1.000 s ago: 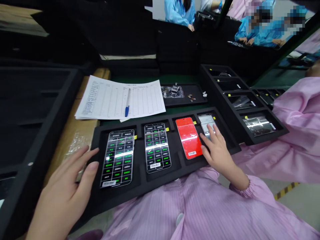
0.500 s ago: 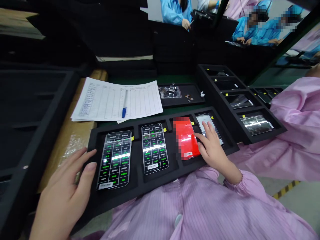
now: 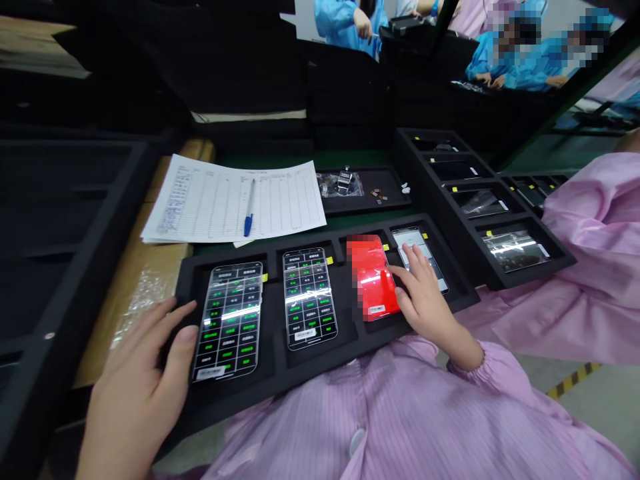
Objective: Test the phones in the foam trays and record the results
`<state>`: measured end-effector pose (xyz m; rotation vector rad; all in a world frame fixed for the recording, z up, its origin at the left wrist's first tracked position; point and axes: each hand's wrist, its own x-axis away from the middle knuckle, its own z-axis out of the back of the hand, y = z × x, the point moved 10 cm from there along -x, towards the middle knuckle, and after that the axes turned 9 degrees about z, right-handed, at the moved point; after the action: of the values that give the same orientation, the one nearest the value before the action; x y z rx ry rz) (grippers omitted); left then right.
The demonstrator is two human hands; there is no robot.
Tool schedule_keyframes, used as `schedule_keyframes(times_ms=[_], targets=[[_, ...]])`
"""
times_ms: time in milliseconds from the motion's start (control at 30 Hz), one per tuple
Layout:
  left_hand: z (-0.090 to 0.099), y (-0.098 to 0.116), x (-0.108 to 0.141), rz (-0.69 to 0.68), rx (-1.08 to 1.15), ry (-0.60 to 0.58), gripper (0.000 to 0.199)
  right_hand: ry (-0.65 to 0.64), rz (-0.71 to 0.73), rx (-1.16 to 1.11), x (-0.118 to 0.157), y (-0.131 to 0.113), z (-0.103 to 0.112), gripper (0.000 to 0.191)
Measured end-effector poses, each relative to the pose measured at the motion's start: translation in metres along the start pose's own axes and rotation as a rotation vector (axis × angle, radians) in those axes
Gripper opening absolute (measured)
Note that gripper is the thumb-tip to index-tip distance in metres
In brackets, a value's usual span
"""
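Before me lies a black foam tray (image 3: pixel 273 363) with smartphones in its compartments. At the tray's left end, my left hand (image 3: pixel 145 373) is open, its fingers spread beside a smartphone (image 3: pixel 229 320) showing a grid with green text. A second smartphone (image 3: pixel 310 300) to its right shows a similar grid. The third smartphone (image 3: pixel 377 273) has a bright red screen, partly pixelated. My right hand (image 3: pixel 425 293) is open over the tray, its fingers between that phone and a phone with a pale screen (image 3: pixel 410 239). Whether a fingertip touches the glass, I cannot tell.
Printed sheets (image 3: pixel 210 200) with a blue-capped pen (image 3: pixel 249 217) lie behind the tray. A shallow black tray (image 3: pixel 367 200) holds small parts and a plastic bag. At right stands another phone tray (image 3: pixel 470 263), near a pink-sleeved person (image 3: pixel 595 220). Blue-clad people work beyond.
My left hand has shifted slightly right, toward the leftmost phone. My right hand is almost still. In the background, a blue-sleeved person's hand has moved up and left.
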<state>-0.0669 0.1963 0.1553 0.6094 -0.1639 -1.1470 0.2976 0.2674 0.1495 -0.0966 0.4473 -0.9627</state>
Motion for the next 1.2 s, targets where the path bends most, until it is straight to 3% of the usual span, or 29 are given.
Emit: schedule_keyframes(times_ms=[167,433,567,633,767,867,967,1067,1200], targets=[[0.004,0.005,0.002,-0.01,0.006,0.047,0.064,0.003,-0.045,0.032,-0.001,0.006,-0.002,0.038],[0.004,0.008,0.003,-0.039,0.032,0.088,0.059,0.022,0.011,0.055,0.001,-0.002,0.002,0.036],[0.006,0.006,0.008,-0.079,0.046,0.099,0.046,0.064,0.084,-0.036,0.007,-0.003,0.01,0.035],[0.008,0.011,0.013,-0.15,0.035,0.07,0.037,0.039,0.175,-0.096,0.01,-0.009,0.012,0.033],[-0.004,0.026,0.025,-0.403,0.001,-0.146,0.03,-0.109,0.302,-0.109,0.012,-0.018,0.004,0.033],[-0.018,0.021,0.018,-0.448,-0.093,-0.227,0.036,-0.08,0.178,-0.009,0.008,0.003,0.005,0.038],[-0.018,0.016,-0.002,-0.335,-0.223,-0.123,0.046,0.071,0.045,0.075,0.012,0.033,0.023,0.042],[-0.017,0.043,-0.001,-0.427,-0.225,-0.133,0.049,0.139,0.055,0.093,0.023,0.055,0.039,0.035],[-0.034,0.099,0.022,-0.692,-0.168,-0.356,0.049,0.11,0.032,0.092,0.03,0.079,0.039,0.036]])
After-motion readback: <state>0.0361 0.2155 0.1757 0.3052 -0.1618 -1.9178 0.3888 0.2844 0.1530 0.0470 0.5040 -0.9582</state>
